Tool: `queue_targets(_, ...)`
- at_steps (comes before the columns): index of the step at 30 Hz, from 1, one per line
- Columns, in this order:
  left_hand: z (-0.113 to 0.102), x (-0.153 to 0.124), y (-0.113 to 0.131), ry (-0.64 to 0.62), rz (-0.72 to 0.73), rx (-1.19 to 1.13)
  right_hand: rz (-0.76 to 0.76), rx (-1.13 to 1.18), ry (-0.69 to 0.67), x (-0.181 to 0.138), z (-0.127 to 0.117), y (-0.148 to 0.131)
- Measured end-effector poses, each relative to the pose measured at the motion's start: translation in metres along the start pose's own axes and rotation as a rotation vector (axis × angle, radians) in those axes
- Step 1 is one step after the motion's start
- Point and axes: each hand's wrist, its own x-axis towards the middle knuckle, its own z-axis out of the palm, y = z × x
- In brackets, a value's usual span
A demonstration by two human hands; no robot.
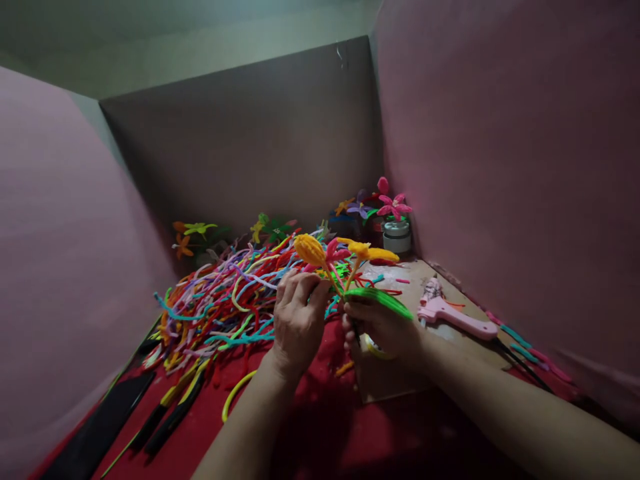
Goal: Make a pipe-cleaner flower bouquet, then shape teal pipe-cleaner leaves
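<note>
Upright between my hands stands a pipe-cleaner flower spray, with a yellow bud, an open yellow flower, a pink flower and a long green leaf. My right hand is closed round the stems low down, just where the leaf branches off. On the other side, my left hand has its fingers curled and pinched close to the stems under the yellow bud. Whatever lies between those left fingertips is hidden.
A big heap of coloured pipe cleaners covers the left of the red cloth. Pliers lie in front of it. A pink glue gun rests on a cardboard sheet at right. Finished flowers stand behind.
</note>
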Motion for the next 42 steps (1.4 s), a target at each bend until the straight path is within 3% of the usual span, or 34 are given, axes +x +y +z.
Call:
queue_targets(6,-0.002,-0.002,0.005,-0.064,0.021,0.059,-0.157,-0.148,0.091,-0.007,0.01,-0.007)
queue_targets(10,-0.001,0.0,0.012,-0.087,-0.029,0.092,-0.167,-0.171,0.144,-0.011,0.021,-0.017)
queue_targets(14,0.002,0.002,0.01,-0.088,-0.07,0.009,-0.191,-0.194,0.163,-0.01,0.018,-0.014)
queue_targets(20,0.005,-0.003,0.001,-0.064,-0.178,-0.118,-0.121,-0.101,0.06,0.0,-0.001,0.002)
queue_targets(31,0.01,-0.011,-0.021,-0.028,-0.437,-0.18,-0.069,0.054,0.102,-0.001,0.004,-0.008)
queue_targets(36,0.016,-0.014,-0.02,-0.063,-0.373,-0.132,-0.065,0.053,0.103,-0.001,0.004,-0.008)
queue_targets(42,0.014,-0.019,-0.016,-0.181,-0.272,0.084,-0.079,0.052,0.112,0.0,0.005,-0.007)
